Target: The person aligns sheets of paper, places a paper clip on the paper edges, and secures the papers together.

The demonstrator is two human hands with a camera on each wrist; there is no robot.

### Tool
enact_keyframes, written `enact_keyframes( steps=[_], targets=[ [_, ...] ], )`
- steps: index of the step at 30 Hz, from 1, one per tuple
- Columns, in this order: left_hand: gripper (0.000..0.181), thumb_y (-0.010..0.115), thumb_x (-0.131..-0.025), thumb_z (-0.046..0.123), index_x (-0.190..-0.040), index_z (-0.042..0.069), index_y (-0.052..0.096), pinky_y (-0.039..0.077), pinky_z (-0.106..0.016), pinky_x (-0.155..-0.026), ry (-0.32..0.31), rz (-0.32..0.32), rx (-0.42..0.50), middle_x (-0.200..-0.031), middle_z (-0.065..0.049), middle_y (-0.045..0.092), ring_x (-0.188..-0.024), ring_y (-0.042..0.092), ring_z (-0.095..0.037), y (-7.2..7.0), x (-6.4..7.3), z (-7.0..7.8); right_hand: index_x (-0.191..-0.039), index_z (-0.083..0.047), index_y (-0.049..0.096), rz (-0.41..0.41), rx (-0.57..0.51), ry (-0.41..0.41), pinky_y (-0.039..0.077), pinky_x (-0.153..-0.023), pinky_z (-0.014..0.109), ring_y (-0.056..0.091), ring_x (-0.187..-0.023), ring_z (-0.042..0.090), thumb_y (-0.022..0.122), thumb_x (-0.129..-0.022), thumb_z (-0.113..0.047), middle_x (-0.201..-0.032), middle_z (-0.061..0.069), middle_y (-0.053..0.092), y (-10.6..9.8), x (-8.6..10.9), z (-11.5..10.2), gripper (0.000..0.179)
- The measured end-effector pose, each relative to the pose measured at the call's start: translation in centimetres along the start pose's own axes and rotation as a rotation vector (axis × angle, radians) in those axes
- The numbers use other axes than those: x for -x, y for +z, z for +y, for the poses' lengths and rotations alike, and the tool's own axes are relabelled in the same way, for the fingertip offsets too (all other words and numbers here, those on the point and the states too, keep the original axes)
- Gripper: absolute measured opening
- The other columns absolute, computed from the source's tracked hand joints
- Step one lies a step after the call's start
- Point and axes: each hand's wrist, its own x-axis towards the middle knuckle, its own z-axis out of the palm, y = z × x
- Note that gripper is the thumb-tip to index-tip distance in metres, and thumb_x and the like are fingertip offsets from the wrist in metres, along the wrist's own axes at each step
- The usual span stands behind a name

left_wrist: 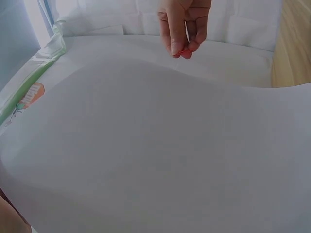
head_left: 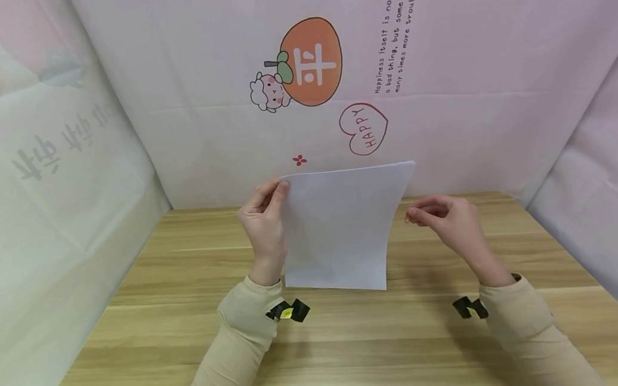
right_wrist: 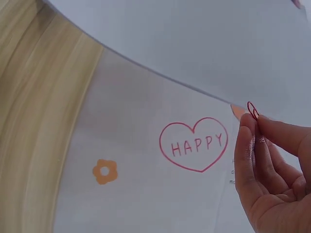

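White paper (head_left: 339,233), up over the table (head_left: 352,351), and in the head view the left hand (head_left: 264,226) has its upper-left corner pinched! The right hand (head_left: 453,222), its grip closed too, has a red clip (head_left: 407,216) at its fingertips, near the paper's right edge. Left wrist: paper fills most of the view, right hand beyond. Right wrist: the clip's loop pokes up from that pinch.
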Motion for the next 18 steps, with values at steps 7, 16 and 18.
enact_keyframes(
  steps=[7,16,18],
  targets=[
    [0.016,0.076,-0.077,0.004,-0.083,0.018,0.077,0.050,-0.020,-0.070,0.004,-0.002,-0.015,-0.077,0.005,0.070,-0.074,0.061,-0.008,0.1,0.0,0.2,-0.095,-0.008,0.072,0.046,-0.024,-0.013,0.052,-0.064,0.014,0.069,-0.072,0.006,0.068,-0.087,-0.029,-0.087,0.010,0.074,0.0,0.4,-1.9,0.022],
    [0.019,0.075,-0.078,0.002,-0.081,0.021,0.077,0.050,-0.018,-0.069,0.004,0.005,-0.026,-0.077,0.007,0.070,-0.073,0.060,-0.007,0.3,0.2,0.3,-0.095,-0.010,0.072,0.072,-0.031,-0.040,0.051,-0.064,0.013,0.067,-0.071,-0.001,0.070,-0.086,-0.027,-0.087,0.009,0.074,0.2,0.3,-3.7,0.020],
    [0.017,0.076,-0.077,0.004,-0.081,0.021,0.077,0.049,-0.018,-0.069,0.003,0.005,-0.028,-0.077,0.007,0.070,-0.073,0.060,-0.007,0.4,0.2,0.3,-0.095,-0.010,0.072,0.070,-0.033,-0.040,0.051,-0.065,0.012,0.067,-0.071,-0.001,0.071,-0.085,-0.027,-0.088,0.009,0.074,0.2,0.2,-4.1,0.019]
  ],
)
